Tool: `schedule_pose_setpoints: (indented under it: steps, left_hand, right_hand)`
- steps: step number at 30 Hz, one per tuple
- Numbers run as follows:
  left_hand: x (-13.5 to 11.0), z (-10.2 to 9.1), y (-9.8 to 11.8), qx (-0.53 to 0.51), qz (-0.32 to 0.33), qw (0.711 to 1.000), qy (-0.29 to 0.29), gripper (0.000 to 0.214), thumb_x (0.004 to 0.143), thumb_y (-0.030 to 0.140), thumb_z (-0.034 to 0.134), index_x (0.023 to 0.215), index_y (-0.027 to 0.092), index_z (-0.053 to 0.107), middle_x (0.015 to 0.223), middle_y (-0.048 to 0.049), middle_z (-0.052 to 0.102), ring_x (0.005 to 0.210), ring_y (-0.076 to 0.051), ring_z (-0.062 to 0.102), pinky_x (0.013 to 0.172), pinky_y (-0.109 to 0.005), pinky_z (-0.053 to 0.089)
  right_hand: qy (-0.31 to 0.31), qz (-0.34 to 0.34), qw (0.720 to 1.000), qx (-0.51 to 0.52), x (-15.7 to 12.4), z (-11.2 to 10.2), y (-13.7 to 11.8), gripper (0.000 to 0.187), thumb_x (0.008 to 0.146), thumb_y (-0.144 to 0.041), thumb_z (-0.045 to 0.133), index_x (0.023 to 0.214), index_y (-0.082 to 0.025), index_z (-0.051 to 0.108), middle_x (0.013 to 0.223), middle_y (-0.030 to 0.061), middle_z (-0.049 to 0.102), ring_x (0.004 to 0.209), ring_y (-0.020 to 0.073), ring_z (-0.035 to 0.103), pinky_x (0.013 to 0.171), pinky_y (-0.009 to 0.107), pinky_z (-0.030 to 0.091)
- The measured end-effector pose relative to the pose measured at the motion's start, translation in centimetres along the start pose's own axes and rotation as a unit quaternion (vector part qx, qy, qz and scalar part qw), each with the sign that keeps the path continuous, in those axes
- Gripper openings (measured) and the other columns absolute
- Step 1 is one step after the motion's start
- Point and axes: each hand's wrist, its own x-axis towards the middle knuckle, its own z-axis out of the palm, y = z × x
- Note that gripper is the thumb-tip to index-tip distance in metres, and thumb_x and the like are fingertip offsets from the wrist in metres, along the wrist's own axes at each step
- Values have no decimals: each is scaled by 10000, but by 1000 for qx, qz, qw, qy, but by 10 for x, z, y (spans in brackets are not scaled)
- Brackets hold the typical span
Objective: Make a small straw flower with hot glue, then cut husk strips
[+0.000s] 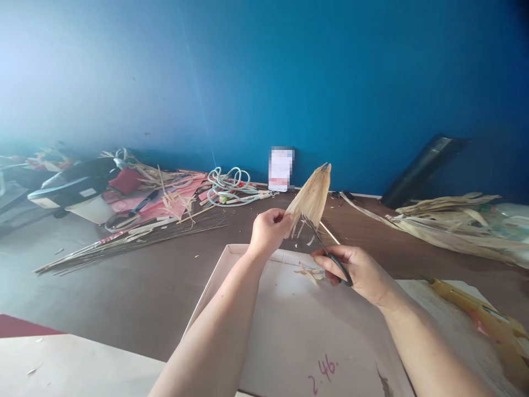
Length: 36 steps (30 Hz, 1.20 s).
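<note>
My left hand pinches the left edge of a dried corn husk, a pale tan piece that stands up and narrows toward its top. In my right hand is a pair of scissors with black handles. Its blades point up and left and meet the lower edge of the husk. A thin pale stick slants between the husk and my right hand; whether I hold it, I cannot tell. Under both hands lies a shallow white box lid with handwritten marks, and small husk scraps rest in it.
A phone leans on the blue wall, beside a coiled pale cord. More husks and a dark tube are at right, with a yellow glue gun nearer. Red paper, thin wires and a dark bag clutter the left.
</note>
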Motion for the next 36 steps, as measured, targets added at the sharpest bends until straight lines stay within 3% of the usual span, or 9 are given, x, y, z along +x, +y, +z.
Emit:
schedule_pose_setpoints:
  steps: [11, 15, 23, 30, 33, 36]
  left_hand:
    - [1, 1, 1, 32, -3, 998, 56, 211, 737, 353, 570, 736, 173, 680, 571, 33, 556, 519, -91, 446, 518, -199, 339]
    - [1, 2, 2, 50, -3, 997, 50, 200, 739, 346, 564, 700, 178, 665, 550, 36, 544, 514, -94, 443, 514, -203, 333]
    - [-1, 3, 2, 54, 5, 998, 23, 209, 744, 357, 562, 674, 178, 644, 548, 41, 527, 529, -92, 433, 518, -204, 325]
    - [1, 2, 0, 26, -20, 998, 63, 197, 727, 353, 570, 717, 176, 655, 576, 31, 559, 531, -96, 465, 520, -205, 341]
    - [4, 0, -2, 0, -44, 996, 77, 160, 711, 321, 569, 719, 175, 633, 614, 23, 590, 535, -96, 483, 516, -203, 350]
    - [4, 0, -2, -8, -56, 995, 78, 124, 696, 289, 564, 713, 176, 612, 620, 19, 606, 529, -97, 491, 511, -202, 355]
  right_hand:
    - [-27, 4, 999, 28, -3, 2, -8, 375, 738, -496, 674, 875, -147, 677, 567, -14, 571, 504, 110, 492, 513, 250, 413]
    - [-62, -13, 998, 17, -4, 5, -7, 369, 760, -495, 656, 895, -153, 684, 530, -29, 541, 511, 112, 481, 533, 256, 414]
    - [-45, -3, 999, 16, -1, 9, -4, 367, 792, -510, 622, 884, -161, 688, 536, -29, 547, 518, 106, 474, 544, 246, 392]
    - [-54, -2, 998, 14, -3, 3, -5, 392, 764, -519, 646, 880, -147, 689, 563, -9, 565, 514, 115, 494, 520, 248, 401]
    - [-14, -18, 999, 31, -4, 1, -5, 394, 735, -520, 672, 898, -162, 675, 585, -12, 566, 518, 122, 510, 522, 255, 419]
    - [118, -69, 988, 74, -6, 2, -8, 393, 744, -536, 653, 912, -180, 663, 574, -14, 544, 526, 132, 516, 531, 265, 422]
